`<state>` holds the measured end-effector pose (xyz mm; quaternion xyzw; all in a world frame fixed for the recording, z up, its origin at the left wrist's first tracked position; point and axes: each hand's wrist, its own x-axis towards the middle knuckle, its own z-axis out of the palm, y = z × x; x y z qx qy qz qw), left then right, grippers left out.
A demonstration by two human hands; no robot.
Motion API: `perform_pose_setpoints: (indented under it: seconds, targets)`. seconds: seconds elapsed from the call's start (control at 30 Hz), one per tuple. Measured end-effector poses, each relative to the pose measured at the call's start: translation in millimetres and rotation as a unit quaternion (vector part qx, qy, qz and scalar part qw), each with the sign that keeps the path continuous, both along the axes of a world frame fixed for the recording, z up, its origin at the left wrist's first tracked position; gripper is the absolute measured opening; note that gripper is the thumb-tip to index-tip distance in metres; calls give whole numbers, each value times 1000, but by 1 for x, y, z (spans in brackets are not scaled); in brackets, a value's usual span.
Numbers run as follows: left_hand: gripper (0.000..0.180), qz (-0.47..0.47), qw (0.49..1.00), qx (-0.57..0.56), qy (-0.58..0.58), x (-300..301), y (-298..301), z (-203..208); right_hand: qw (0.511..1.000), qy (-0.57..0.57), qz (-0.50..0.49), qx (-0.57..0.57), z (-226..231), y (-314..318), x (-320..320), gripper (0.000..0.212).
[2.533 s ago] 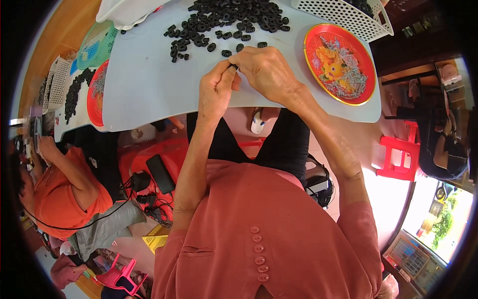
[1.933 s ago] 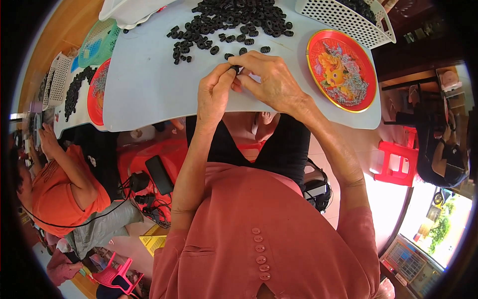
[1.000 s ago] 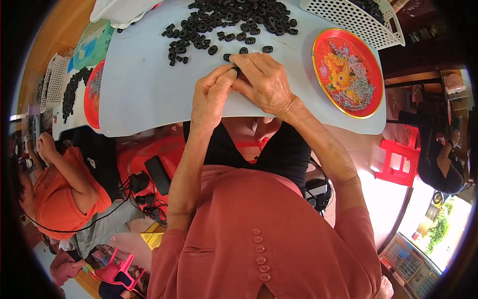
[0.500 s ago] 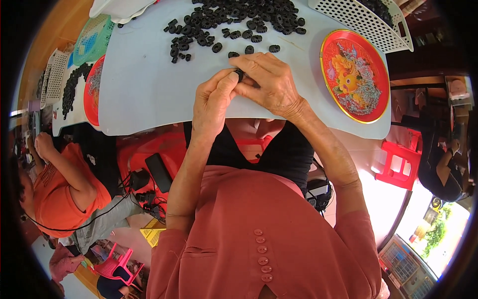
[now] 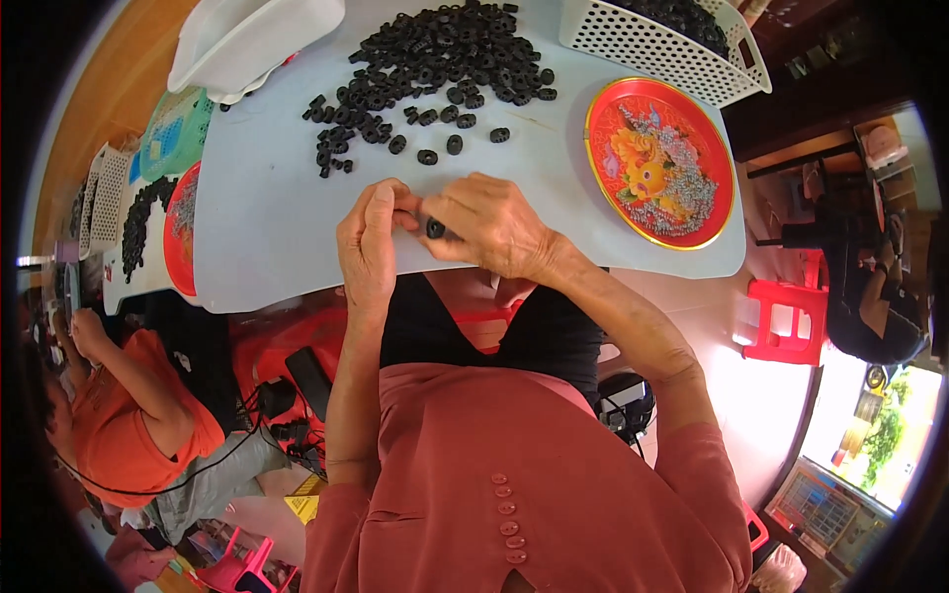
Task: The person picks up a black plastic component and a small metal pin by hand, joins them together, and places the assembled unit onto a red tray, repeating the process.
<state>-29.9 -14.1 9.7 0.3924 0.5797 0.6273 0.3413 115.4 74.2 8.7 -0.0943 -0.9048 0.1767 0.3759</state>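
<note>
My right hand curls its fingers around a small black oval part near the front of the table. Beside it, my left hand is closed, thumb up and fingertips pressed together, almost touching the right fingers. Whatever those left fingertips hold, if anything, is hidden. Beyond the hands, several loose black oval parts lie on the pale table, in front of a large heap of the same parts.
To the right stands a round red flowered tray holding many small silvery pieces. Behind it is a white perforated basket of black parts. White tubs sit far left. A person in orange sits at my left; a red stool is at right.
The black part was pinched between both hands; now it sits in my right fingers, and the left fingertips have come off it. The whole view has shifted slightly.
</note>
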Motion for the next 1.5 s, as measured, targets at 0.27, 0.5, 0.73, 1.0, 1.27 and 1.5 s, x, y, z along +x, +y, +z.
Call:
perform_pose_setpoints:
  seconds: [0.27, 0.5, 0.73, 1.0, 1.27, 1.5]
  targets:
    - [28, 5, 999, 2, 42, 0, -8, -1, 986, -3, -160, -51, 92, 75, 41, 23]
    - [19, -8, 999, 30, 42, 5, -7, -5, 907, -86, -342, 230, 106, 201, 88, 34]
    - [16, 5, 997, 49, 61, 3, -4, -17, 976, -113, -185, -18, 50, 91, 4, 21]
    - [12, 20, 992, 96, 82, -3, -4, -15, 970, -167, -175, 4, 19, 68, -39, 17]
    - [12, 33, 989, 108, 91, 1, -7, -17, 952, -130, -223, -162, 43, 31, -24, 18]
    - [12, -1, 993, 79, 85, 8, -3, -13, 926, 3, -213, -312, 0, 7, 19, 13]
